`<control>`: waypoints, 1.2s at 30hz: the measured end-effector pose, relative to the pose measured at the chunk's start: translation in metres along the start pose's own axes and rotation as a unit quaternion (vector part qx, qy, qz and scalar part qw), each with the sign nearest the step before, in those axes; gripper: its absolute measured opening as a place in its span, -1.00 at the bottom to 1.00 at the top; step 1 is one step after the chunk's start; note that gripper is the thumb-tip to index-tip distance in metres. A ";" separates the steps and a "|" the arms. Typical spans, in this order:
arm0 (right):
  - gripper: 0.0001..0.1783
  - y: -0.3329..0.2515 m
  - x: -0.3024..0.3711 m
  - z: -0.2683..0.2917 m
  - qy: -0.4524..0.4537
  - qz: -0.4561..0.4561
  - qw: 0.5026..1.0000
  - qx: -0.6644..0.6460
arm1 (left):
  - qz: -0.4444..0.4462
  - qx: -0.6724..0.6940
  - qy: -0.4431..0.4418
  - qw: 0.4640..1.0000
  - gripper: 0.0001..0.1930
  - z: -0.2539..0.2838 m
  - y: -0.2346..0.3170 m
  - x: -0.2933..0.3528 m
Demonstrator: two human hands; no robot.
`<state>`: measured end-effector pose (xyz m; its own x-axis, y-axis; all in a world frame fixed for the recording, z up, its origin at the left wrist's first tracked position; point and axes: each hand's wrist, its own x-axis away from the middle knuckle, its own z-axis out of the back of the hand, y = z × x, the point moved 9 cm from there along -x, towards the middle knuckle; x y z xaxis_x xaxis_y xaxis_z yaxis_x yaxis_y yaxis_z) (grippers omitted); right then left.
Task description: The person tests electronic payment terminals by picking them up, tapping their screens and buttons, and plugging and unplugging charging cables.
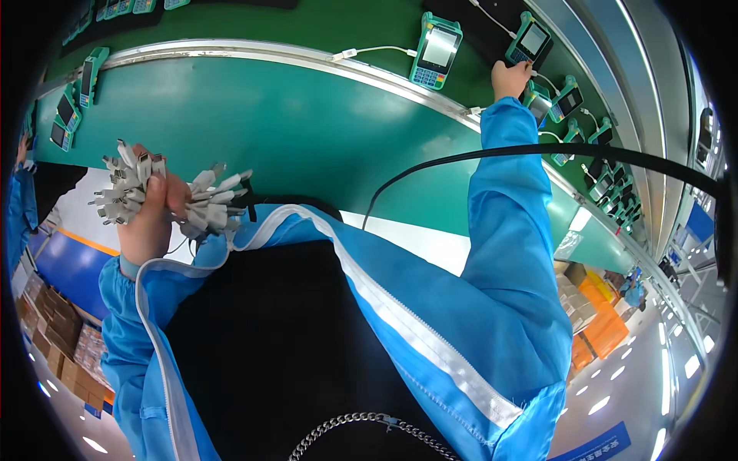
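Note:
A thick bunch of white USB cables (206,206) is gripped in my left hand (156,207), with many plug ends fanning out on both sides of the fist. My right hand (510,80) reaches far over the bench at the upper right, fingers closed at the white plug of a USB cable (544,79). Just beyond those fingertips lies a green handheld payment terminal (530,40) with a lit screen. Another payment terminal (437,51) rests to the left, a white cable plugged into its side. Part of the right hand's grip is hidden.
More payment terminals (570,101) line the right side, and several (87,77) stand at the far left. A metal rail (254,51) crosses the green bench (292,115). A black cord (477,154) hangs across my right sleeve. Someone's blue sleeve (21,207) shows at the left edge.

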<state>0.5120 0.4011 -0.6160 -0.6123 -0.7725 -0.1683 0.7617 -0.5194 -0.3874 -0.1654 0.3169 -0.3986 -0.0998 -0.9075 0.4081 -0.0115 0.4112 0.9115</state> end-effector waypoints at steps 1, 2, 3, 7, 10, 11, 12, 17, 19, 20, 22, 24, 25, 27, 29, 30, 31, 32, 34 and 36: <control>-0.11 0.006 -0.002 -0.003 0.001 0.004 1.000 0.001 | -0.021 0.012 -0.033 0.999 -0.68 -0.005 0.004 -0.001; -0.15 0.020 -0.004 0.003 0.053 0.023 0.998 0.014 | -0.022 0.018 -0.031 0.999 -0.68 -0.013 0.006 -0.005; -0.18 0.018 -0.005 0.010 0.101 0.044 0.994 0.020 | -0.023 0.020 -0.032 0.999 -0.68 -0.011 0.005 -0.006; 0.02 -0.003 0.015 0.002 -0.072 -0.113 0.990 0.045 | 0.055 0.070 0.029 0.996 -0.62 0.009 -0.012 0.006; 0.12 -0.015 0.011 0.020 -0.076 -0.143 0.987 0.007 | 0.059 0.062 -0.020 0.996 -0.55 0.015 -0.012 0.002; 0.12 -0.021 0.010 0.029 -0.048 -0.152 0.987 -0.037 | 0.056 0.059 -0.017 0.997 -0.56 0.018 -0.010 0.001; 0.09 -0.037 0.009 0.038 -0.010 -0.125 0.991 -0.051 | 0.053 0.055 -0.010 0.997 -0.58 0.022 -0.006 0.001; -0.05 -0.237 0.064 -0.019 -0.082 0.087 0.985 -0.124 | -0.014 0.007 -0.021 1.000 -0.62 0.055 0.014 0.009; -0.26 -0.338 0.109 -0.058 -0.123 0.184 0.934 -0.280 | 0.060 0.004 0.052 0.997 -0.66 0.089 0.006 0.025; -0.26 -0.371 0.120 -0.066 -0.129 0.192 0.926 -0.298 | 0.031 0.043 0.053 0.997 -0.74 0.097 0.013 0.029; -0.01 -0.444 0.156 -0.098 -0.210 0.238 0.910 -0.268 | -0.009 0.037 0.004 0.999 -0.84 0.126 0.018 0.028; 0.23 -0.459 0.139 -0.145 -0.161 0.224 0.946 -0.172 | -0.058 0.031 0.015 0.998 -0.82 0.158 0.027 0.038; 0.31 -0.457 0.126 -0.161 -0.121 0.204 0.959 -0.151 | -0.068 0.032 0.010 0.997 -0.80 0.178 0.031 0.038; 0.45 -0.494 0.132 -0.181 -0.216 0.141 0.933 -0.252 | -0.045 0.062 0.070 0.995 -0.76 0.234 0.020 0.051; 0.54 -0.512 0.133 -0.196 -0.227 0.057 0.963 -0.135 | -0.038 0.066 0.112 0.991 -0.77 0.286 0.018 0.058; 0.56 -0.523 0.135 -0.197 -0.215 0.020 0.968 -0.126 | -0.046 0.075 0.113 0.990 -0.77 0.313 0.016 0.057; 0.59 -0.530 0.139 -0.196 -0.201 -0.020 0.972 -0.116 | -0.033 0.072 0.117 0.990 -0.77 0.341 0.008 0.059; 0.61 -0.539 0.147 -0.194 -0.202 -0.023 0.977 -0.057 | -0.032 0.078 0.122 0.989 -0.78 0.367 0.002 0.054; 0.49 -0.535 0.155 -0.183 -0.167 -0.047 0.984 -0.047 | -0.009 0.081 0.138 0.987 -0.77 0.409 0.002 0.048; 0.23 -0.522 0.175 -0.166 -0.147 -0.080 0.982 -0.086 | 0.004 0.061 0.080 0.995 -0.75 0.434 0.013 0.034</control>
<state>-0.0282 0.5979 -0.5932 -0.6142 -0.7714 0.1666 0.5986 -0.5929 -0.5386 -0.6008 0.3286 -0.3948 0.0594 -0.9020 0.4277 -0.1329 0.4175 0.8989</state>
